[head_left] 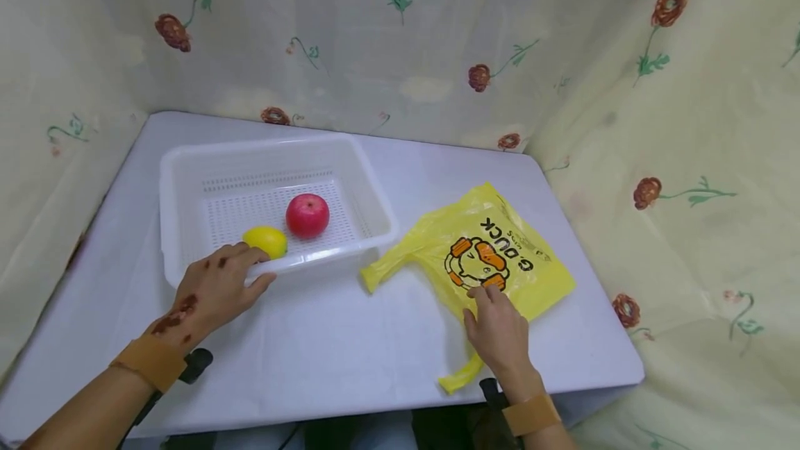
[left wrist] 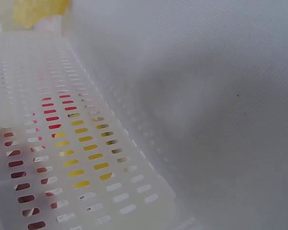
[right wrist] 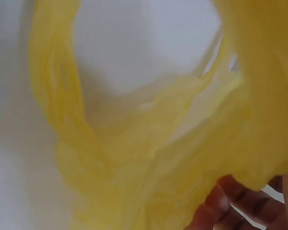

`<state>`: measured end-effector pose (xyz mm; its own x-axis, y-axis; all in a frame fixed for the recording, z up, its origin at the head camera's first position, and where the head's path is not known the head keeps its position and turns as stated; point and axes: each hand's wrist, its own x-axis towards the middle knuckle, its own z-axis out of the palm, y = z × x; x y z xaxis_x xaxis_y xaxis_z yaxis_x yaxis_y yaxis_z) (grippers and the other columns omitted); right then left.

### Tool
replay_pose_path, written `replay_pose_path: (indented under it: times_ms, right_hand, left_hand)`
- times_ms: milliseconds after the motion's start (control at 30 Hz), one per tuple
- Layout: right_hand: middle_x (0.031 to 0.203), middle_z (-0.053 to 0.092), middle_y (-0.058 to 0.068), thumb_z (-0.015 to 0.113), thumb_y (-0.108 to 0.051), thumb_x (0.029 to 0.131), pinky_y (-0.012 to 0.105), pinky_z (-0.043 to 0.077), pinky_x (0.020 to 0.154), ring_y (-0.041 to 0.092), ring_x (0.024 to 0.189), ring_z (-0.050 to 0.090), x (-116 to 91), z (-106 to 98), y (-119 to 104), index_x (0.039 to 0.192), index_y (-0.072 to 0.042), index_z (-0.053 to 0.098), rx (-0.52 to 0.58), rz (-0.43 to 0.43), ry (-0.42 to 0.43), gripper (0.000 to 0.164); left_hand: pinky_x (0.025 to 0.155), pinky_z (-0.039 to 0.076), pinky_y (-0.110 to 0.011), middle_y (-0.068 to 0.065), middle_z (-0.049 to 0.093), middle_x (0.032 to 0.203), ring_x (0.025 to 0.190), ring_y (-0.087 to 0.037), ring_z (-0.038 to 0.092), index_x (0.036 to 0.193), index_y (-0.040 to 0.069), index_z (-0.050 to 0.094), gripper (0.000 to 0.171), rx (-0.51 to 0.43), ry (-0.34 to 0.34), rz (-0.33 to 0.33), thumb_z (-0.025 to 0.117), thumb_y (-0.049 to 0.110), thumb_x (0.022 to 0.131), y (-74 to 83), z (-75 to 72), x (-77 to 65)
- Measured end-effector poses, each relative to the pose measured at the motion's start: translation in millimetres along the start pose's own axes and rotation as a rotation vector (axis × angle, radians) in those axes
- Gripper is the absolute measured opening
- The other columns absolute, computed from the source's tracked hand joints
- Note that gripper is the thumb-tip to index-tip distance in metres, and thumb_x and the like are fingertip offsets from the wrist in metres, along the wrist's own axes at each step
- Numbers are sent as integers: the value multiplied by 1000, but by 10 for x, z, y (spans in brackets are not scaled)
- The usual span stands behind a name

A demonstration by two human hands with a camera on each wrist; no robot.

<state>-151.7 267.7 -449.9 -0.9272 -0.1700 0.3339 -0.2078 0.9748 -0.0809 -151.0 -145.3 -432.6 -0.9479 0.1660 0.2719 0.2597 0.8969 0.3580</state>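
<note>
A white perforated plastic basket point(head_left: 331, 253) stands at the left of the table. My left hand point(head_left: 219, 283) grips its near rim, with the fingers over the inside and the thumb outside. Through the slots of the basket wall point(left wrist: 101, 143), the left wrist view shows those fingers as dark patches. Inside lie a yellow lemon point(head_left: 265, 239), right by the left fingertips, and a red apple point(head_left: 307, 216). On the right, a yellow plastic bag point(head_left: 431, 242) with a duck print lies flat. My right hand point(head_left: 500, 332) pinches its near edge; crumpled bag film point(right wrist: 134, 143) fills the right wrist view.
The white-covered table point(head_left: 350, 339) has flowered cloth point(head_left: 425, 47) hanging behind it and at both sides. One bag handle point(head_left: 381, 269) points towards the basket, the other point(head_left: 462, 377) towards the table's front edge. Both wrists wear tan straps point(head_left: 150, 364).
</note>
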Motion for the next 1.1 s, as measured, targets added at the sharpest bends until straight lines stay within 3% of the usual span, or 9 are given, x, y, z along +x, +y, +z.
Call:
replay_pose_path:
  times_ms: [300,533,833,1100]
  right_hand:
    - [79,65,8,66,-2,82,39,48,50,25,62,61,-29,55,-44,88,-5,69,-8,-60,65,8]
    - [79,65,9,66,-2,82,39,50,50,25,63,61,-62,56,-62,87,-5,69,-12,-68,109,6]
    - [80,65,9,67,-2,81,38,50,52,24,63,61,-100,25,-105,87,-4,68,14,-59,109,6]
    - [81,66,9,66,-2,80,39,51,54,25,63,62,-111,14,-129,87,-5,67,34,-67,131,7]
  left_hand:
    - [57,52,-34,-9,64,87,69,-20,53,106,9,68,37,6,13,10,77,33,79,-22,-24,-8]
    - [58,53,-36,-10,64,89,70,-21,54,106,9,68,37,7,14,16,76,32,79,-6,-40,0]
    - [64,56,-39,-13,66,94,74,-23,57,108,7,68,39,5,14,15,76,31,80,4,-15,-5]
    - [62,55,-38,-13,65,93,71,-23,56,109,6,68,39,-2,19,7,77,30,79,4,-4,-22]
